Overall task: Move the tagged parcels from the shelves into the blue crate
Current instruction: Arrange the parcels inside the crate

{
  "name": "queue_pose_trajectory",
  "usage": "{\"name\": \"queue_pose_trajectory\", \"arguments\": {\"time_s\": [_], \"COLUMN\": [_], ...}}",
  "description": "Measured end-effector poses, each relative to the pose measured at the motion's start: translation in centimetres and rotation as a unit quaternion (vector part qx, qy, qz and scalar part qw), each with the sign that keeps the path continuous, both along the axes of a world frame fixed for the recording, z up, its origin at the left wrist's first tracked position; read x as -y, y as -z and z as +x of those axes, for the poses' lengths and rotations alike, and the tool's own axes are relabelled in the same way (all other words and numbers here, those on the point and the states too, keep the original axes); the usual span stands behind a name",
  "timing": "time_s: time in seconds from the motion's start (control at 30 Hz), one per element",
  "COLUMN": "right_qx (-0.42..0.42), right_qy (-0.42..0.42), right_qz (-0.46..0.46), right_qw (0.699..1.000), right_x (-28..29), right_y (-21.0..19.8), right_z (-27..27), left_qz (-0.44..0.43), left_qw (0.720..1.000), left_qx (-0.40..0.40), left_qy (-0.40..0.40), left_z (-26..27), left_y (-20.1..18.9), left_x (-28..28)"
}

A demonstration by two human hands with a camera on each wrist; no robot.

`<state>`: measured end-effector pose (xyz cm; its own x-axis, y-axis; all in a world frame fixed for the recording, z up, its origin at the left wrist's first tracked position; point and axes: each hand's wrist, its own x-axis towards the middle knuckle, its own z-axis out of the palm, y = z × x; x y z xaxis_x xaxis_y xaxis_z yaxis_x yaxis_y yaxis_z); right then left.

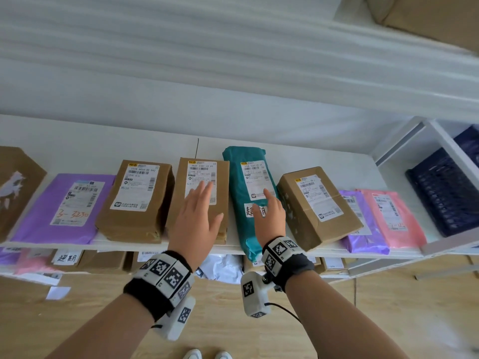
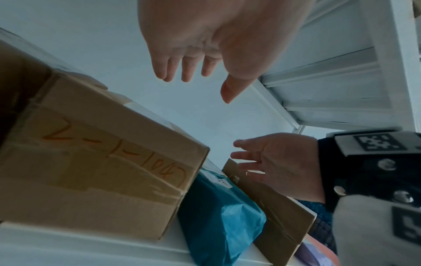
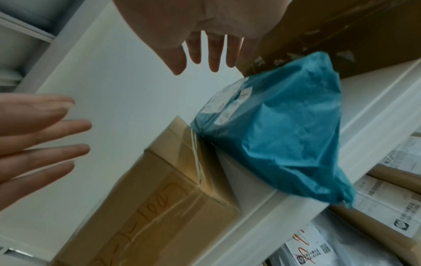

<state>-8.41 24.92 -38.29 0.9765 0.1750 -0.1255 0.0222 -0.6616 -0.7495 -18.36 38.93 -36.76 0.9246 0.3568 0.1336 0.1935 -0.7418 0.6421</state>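
A teal bag parcel (image 1: 242,182) lies on the white shelf (image 1: 181,246), with a white handwritten tag (image 1: 252,211) below its shipping label. My right hand (image 1: 269,211) hovers open just over that tag, fingers straight. To its left, my left hand (image 1: 199,206) is spread open above a brown box (image 1: 181,203). In the wrist views both hands (image 2: 200,59) (image 3: 205,50) hang in the air, touching neither the teal parcel (image 3: 273,135) nor the box (image 2: 91,171). A dark blue crate (image 1: 445,193) stands at the shelf's right end.
Along the shelf lie a purple bag (image 1: 64,206), a second brown box (image 1: 134,200), a tilted brown box (image 1: 318,203), and purple and pink bags (image 1: 388,218). A lower shelf holds more parcels, one with a handwritten tag (image 1: 67,258). Wooden floor is below.
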Motion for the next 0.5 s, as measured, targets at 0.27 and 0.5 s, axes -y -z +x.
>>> {"name": "queue_pose_trajectory", "arguments": {"time_s": [0.27,0.5], "right_qx": [0.041,0.057], "right_qy": [0.002,-0.049], "right_qz": [0.054,0.087], "right_qw": [0.998,0.993], "right_x": [2.3,6.0], "right_y": [-3.3,-6.1], "right_z": [0.5,1.4], "left_qz": [-0.022,-0.010], "left_qw": [0.999,0.999], "left_qx": [0.021,0.045], "left_qy": [0.022,-0.015], "left_z": [2.1,3.6], "left_y": [-2.7,-4.7], "left_x": [3.0,7.1]}}
